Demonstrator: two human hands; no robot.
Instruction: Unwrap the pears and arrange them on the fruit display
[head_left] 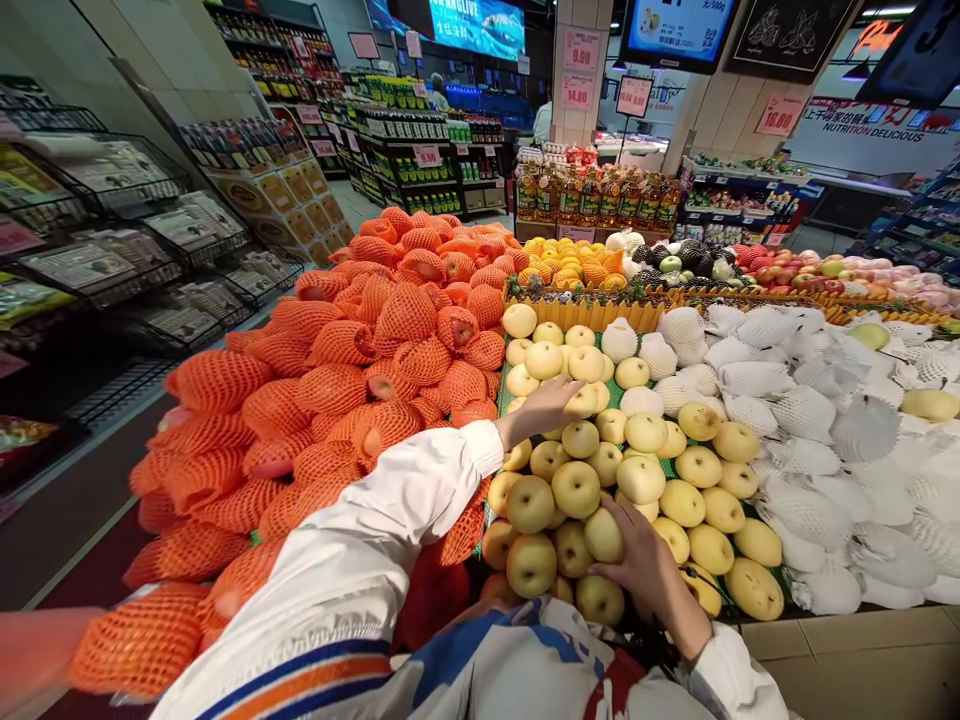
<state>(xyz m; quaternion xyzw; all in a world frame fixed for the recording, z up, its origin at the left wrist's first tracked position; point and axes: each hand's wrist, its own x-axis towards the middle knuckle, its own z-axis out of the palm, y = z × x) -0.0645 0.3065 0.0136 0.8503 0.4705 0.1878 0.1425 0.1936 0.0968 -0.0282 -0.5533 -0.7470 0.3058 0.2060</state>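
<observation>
A heap of yellow pears (645, 480) fills the middle of the fruit stand. My left hand (544, 405) reaches forward with its fingers curled over a pear (583, 402) near the back of the heap. My right hand (641, 560) lies low at the front, fingers wrapped on a pear (602, 535). Both arms wear white sleeves with blue and orange stripes.
Fruit in orange foam nets (360, 390) is piled to the left. Fruit in white foam nets (817, 440) lies to the right. Oranges (570, 262) and apples (795, 275) sit farther back. Wire racks (112, 260) of packaged goods line the aisle on the left.
</observation>
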